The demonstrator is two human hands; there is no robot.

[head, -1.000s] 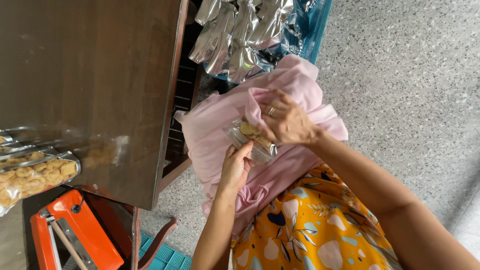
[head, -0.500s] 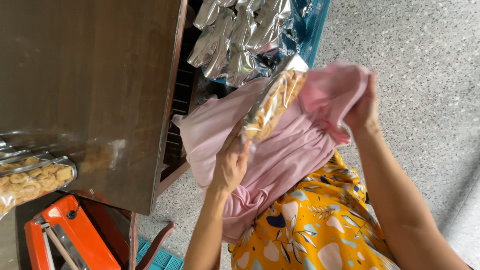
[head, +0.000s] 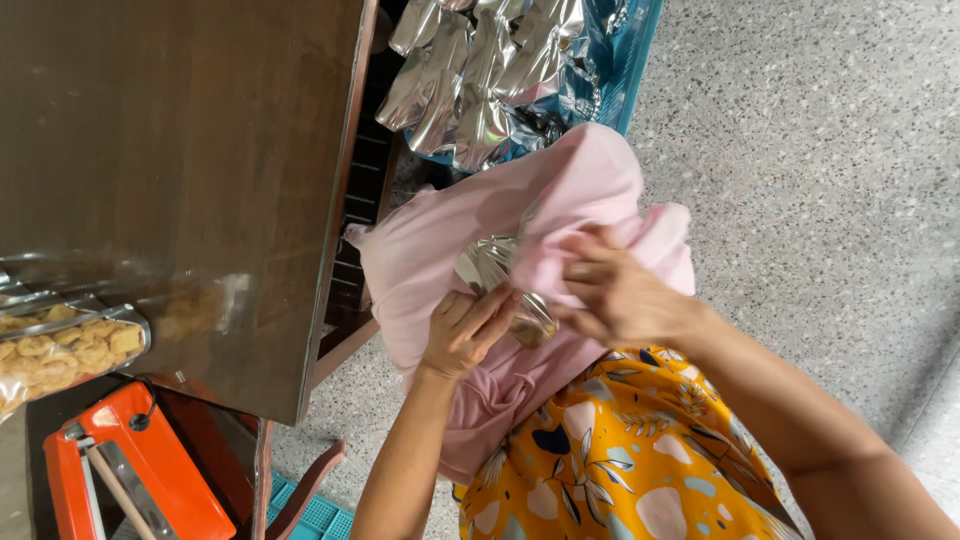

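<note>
**Both hands on a silver packet wrapped in pink cloth**

At the centre of the frame the person's left hand (head: 470,328) and right hand (head: 610,290) meet over a bundle of pink cloth (head: 440,250) that lies on their lap. A shiny silver packet (head: 490,265) shows through a gap in the cloth, between the two hands. The left hand's grip is curled shut, fingers bent onto the lower edge of the packet and the cloth beside it. The right hand's grip is closed on a fold of the pink cloth just right of the packet, pinching it with fingers drawn together.

Below the hands, a yellow patterned garment (head: 620,470) fills the lower middle of the frame. A dark wooden bench (head: 170,150) takes up the upper left. At its lower left edge lies a clear bag of golden snacks (head: 70,350), and under that, in the lower left corner, an orange device (head: 140,460). At the top centre, more silver packets (head: 480,70) are heaped in a blue crate (head: 635,60) on the speckled floor (head: 800,150).
</note>
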